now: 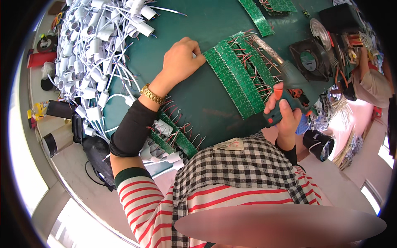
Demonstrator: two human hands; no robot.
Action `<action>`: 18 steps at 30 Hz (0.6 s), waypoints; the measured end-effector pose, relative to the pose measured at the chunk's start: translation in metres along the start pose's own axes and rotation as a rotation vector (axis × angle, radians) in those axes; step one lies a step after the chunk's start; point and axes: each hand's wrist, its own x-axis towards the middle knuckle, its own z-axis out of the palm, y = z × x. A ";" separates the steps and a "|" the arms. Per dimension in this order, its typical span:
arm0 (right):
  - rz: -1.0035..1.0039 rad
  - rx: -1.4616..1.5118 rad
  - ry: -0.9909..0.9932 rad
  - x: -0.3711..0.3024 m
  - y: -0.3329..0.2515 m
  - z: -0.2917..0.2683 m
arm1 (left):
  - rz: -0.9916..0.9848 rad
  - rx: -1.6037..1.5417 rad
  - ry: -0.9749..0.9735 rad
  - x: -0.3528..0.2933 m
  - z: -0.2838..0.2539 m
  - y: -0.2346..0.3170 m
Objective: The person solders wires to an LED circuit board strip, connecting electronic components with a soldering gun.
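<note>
My left hand (182, 60), with a gold watch (152, 94) at the wrist, rests on the green table with its fingers curled. Its fingertips meet the left edge of a green circuit board panel (231, 74); whatever they pinch is hidden. Red and white wires run along the rows of boards. In my right hand (288, 118) is a soldering gun (285, 99) with a dark green body and orange parts. Its metal barrel (266, 47) points up and left over the right side of the boards.
White lamp holders (93, 45) with leads are heaped at the left. Wired board strips (178, 136) lie near my left forearm, and another board strip (257, 18) lies at the back. A black fan (309, 60) stands on the right, with a person (372, 84) beyond.
</note>
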 end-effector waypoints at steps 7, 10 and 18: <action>-0.110 0.261 0.100 0.005 0.020 -0.002 | -0.027 0.009 -0.051 0.009 0.000 -0.005; -0.181 0.334 0.184 0.010 0.023 -0.005 | -0.019 0.056 -0.057 0.011 0.002 -0.009; -0.196 0.363 0.189 0.008 0.020 -0.011 | -0.005 0.083 -0.063 0.011 0.001 -0.011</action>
